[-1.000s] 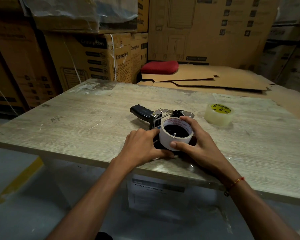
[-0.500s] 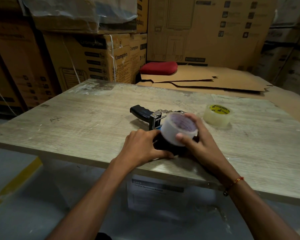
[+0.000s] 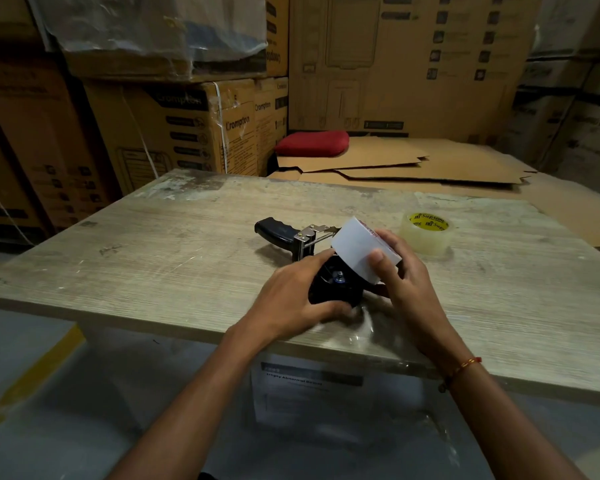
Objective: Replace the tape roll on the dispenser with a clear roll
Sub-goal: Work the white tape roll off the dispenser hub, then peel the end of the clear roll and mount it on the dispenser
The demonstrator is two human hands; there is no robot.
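Warehouse or stockroom: printed Crompton cartons [image 3: 174,133] stacked high behind the bench [image 3: 153,258], flattened cardboard sheets [image 3: 413,168] piled past its far edge, yellow floor line [image 3: 32,379] below its near left corner.

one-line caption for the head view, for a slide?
Right hand tilts the white roll off the dispenser, steadied by the left hand; clear roll waits.

White roll [image 3: 359,252] now tilted clear of the dispenser hub [image 3: 338,276] (bare, exposed), in the right hand [image 3: 400,271].
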